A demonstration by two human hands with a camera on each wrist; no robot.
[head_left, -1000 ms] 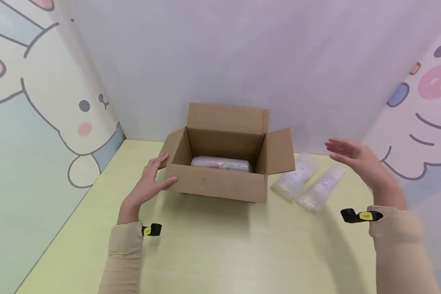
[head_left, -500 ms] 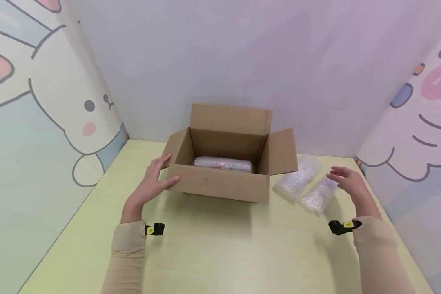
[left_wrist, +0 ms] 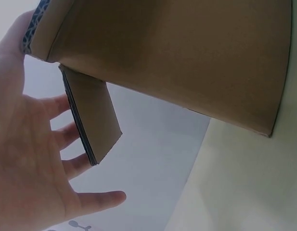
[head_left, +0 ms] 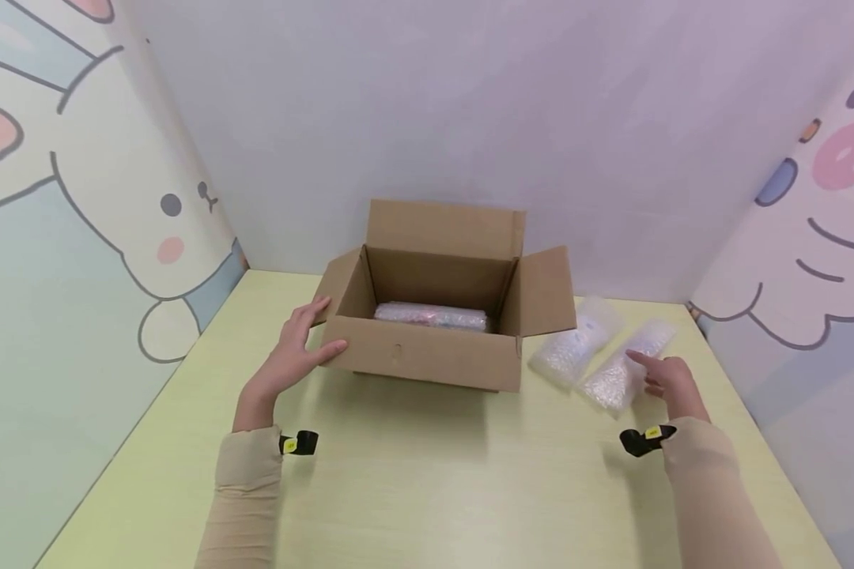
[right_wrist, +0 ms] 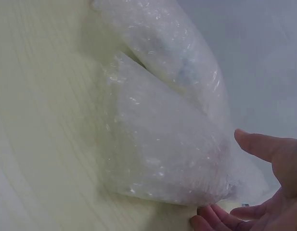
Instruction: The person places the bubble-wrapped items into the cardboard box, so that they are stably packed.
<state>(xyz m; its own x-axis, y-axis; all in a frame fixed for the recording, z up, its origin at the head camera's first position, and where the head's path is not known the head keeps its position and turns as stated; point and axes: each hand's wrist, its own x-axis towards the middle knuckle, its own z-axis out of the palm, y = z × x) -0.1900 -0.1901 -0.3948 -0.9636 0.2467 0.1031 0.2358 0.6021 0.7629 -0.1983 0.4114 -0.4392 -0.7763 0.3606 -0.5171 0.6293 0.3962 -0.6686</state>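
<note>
An open cardboard box stands on the table, a bubble-wrapped item lying inside it. My left hand rests at its left corner, thumb at the front flap and fingers at the left flap. In the left wrist view those fingers look spread and mostly straight. To the right of the box lie two bubble-wrapped packages. My right hand is at the outer package, thumb above it and fingers low along its edge. The inner package lies beside it, untouched.
The pale yellow table meets a plain lilac wall behind the box. Side walls carry cartoon animals, a rabbit on the left and a pig on the right. The box's right flap sticks out toward the packages.
My right hand has come down and leftward from the air at the right to the outer bubble-wrapped package. My left hand has stayed at the box corner.
</note>
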